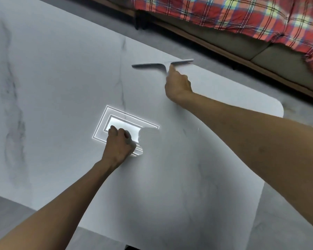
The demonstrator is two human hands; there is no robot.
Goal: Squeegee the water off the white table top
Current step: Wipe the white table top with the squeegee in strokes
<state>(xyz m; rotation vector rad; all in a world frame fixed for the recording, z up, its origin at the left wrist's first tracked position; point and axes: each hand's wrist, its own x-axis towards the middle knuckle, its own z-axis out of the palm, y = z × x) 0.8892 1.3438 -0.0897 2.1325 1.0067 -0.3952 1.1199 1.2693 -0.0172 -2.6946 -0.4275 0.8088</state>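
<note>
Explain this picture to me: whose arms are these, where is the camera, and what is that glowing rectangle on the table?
There is no machine here. A person wears one wide-angle camera on the head, looking forward and down, so both bare arms reach in from the bottom of the picture. The right hand grips the handle of a squeegee, whose blade lies near the far edge of the white table. The left hand is curled shut and rests on the table. The glowing rectangle looks like a ceiling light mirrored in the glossy top, not an object. Water is too faint to make out. Beyond the table are a grey floor and a plaid cloth.
</note>
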